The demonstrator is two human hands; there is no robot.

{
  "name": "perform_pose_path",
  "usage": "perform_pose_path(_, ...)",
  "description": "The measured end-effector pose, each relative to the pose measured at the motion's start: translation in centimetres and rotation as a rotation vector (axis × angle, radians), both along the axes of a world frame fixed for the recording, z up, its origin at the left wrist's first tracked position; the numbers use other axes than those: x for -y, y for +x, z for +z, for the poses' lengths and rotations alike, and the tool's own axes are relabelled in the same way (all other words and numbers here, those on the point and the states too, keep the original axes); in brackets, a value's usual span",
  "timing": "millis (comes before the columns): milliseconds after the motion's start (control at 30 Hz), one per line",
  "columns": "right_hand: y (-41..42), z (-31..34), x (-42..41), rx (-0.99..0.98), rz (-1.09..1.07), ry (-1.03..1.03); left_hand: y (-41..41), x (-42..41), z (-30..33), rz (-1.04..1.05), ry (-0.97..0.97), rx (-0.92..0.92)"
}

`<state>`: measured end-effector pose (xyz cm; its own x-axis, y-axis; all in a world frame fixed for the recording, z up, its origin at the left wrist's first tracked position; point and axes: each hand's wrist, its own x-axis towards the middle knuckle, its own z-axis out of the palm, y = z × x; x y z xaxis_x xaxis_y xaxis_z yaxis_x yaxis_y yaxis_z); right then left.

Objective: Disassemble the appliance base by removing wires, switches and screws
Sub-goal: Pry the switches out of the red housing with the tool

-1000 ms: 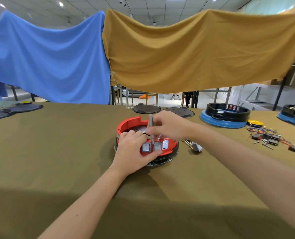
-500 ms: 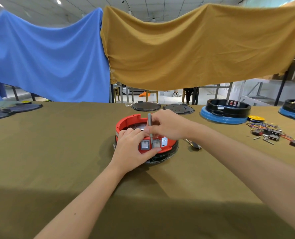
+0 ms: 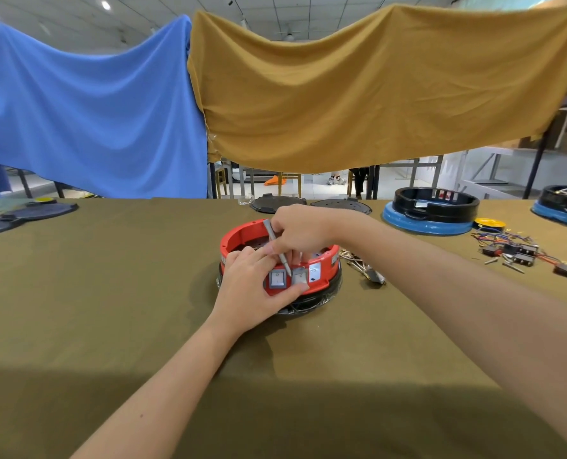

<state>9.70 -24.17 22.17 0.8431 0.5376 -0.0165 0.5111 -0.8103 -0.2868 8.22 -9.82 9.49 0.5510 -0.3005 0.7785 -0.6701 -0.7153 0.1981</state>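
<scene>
A round red appliance base with a black underside sits mid-table. Its near wall carries grey rocker switches. My left hand grips the front of the base, thumb curled under the middle switch. My right hand holds a thin grey screwdriver, slanted, its tip at the top left corner of the middle switch. The inside of the base is mostly hidden by my hands.
Loose wires and a removed part lie just right of the base. Further right are removed switches, screws and coloured wires. Two blue-and-black bases, a yellow disc and black round covers stand at the back.
The screwdriver has tilted from upright to a slant, its tip now at the middle switch. My right hand shifted slightly; my left hand stays on the base.
</scene>
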Motion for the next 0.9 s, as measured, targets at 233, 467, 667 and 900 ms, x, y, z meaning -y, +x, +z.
perform_pose_path(233,-0.3,-0.2,1.3,-0.017,-0.012,0.164,-0.3,0.0,0.2,0.006,-0.001,0.019)
perform_pose_path(467,-1.9,-2.9,6.6,0.086,-0.115,0.621,-0.3,0.1,0.2,0.013,0.003,0.018)
perform_pose_path(667,-1.8,-4.3,6.9,0.070,-0.077,0.658,-0.5,0.0,0.3,-0.007,0.013,-0.019)
perform_pose_path(900,-1.2,-4.1,6.7,-0.060,-0.096,0.745,-0.3,0.1,0.1,0.015,0.033,0.006)
